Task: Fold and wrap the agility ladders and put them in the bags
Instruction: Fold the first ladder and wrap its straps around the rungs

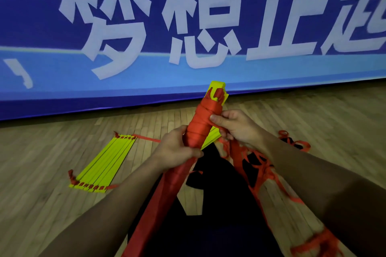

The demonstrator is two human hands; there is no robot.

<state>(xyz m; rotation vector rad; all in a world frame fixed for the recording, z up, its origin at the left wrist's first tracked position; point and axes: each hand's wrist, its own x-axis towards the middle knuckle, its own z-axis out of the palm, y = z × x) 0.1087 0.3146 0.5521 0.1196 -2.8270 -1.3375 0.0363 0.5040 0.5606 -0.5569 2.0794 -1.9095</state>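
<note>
The fingers (217, 120) of the right hand (236, 126) pinch the red strap (216, 126) against the wrapped ladder bundle (203, 123), whose yellow rungs (217, 87) stick out at the top. The left hand (177, 148) is closed around the bundle's lower part. A second agility ladder (102, 165) lies folded flat on the wooden floor (41, 173) to the left. Loose red straps (269, 173) and dark bags (219, 204) lie below; a blue banner (188, 27) stands behind

A yellow-runged bundle (205, 119) wound in orange-red strap, yellow rungs (102, 165) with red webbing on pale wood-plank floor (41, 204), black bags (219, 215), and a blue banner (31, 16) with white characters.
</note>
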